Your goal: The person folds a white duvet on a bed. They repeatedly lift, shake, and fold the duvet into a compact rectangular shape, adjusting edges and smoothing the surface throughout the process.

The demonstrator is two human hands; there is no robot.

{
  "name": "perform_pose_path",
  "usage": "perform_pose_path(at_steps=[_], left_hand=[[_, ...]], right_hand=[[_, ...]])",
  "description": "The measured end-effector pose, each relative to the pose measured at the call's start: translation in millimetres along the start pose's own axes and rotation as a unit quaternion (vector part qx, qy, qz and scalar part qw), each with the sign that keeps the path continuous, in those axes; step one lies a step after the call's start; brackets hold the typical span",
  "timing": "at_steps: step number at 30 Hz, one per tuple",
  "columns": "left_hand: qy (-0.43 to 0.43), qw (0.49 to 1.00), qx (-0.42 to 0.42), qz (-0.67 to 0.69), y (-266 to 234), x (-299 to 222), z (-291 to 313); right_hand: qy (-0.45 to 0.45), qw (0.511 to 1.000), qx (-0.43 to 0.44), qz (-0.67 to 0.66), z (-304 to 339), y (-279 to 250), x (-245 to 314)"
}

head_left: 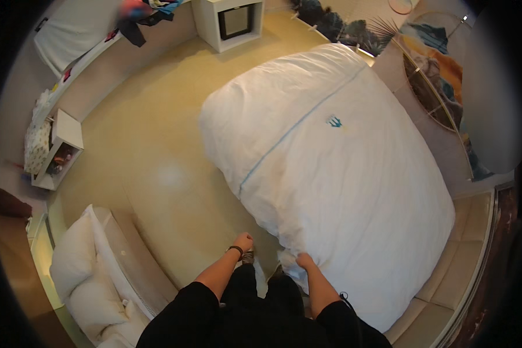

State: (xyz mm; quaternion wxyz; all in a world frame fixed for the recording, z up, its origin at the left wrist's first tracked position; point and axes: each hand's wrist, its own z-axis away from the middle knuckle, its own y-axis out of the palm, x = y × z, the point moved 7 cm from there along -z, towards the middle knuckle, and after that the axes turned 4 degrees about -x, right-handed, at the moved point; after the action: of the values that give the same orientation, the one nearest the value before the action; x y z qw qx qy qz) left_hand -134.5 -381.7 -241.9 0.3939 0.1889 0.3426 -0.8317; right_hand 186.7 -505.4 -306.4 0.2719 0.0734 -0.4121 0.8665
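A large white duvet (354, 168) covers the bed in front of me and to my right. It has a thin blue stripe across its far part and a small blue emblem. At its near left corner, my right hand (303, 261) is closed on a bunched fold of the duvet's edge. My left hand (243, 241), with a dark band at the wrist, is held over the floor just left of the bed. Its fingers are curled in and nothing shows in them.
White bedding (93, 272) is heaped on a low piece of furniture at lower left. Along the left wall is a white open cubby (66, 142); another white unit (229, 26) stands at the far wall. A padded beige headboard (458, 255) borders the bed's right end.
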Motion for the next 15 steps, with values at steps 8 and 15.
perform_pose_path(at_steps=[8,15], left_hand=[[-0.137,0.962,-0.025,0.234,-176,-9,-73],[-0.021,0.981,-0.126,0.146,-336,-70,-248]], right_hand=[[-0.202,0.947,-0.180,-0.174,-185,-180,341],[0.026,0.984,-0.124,-0.122,-332,-179,352]])
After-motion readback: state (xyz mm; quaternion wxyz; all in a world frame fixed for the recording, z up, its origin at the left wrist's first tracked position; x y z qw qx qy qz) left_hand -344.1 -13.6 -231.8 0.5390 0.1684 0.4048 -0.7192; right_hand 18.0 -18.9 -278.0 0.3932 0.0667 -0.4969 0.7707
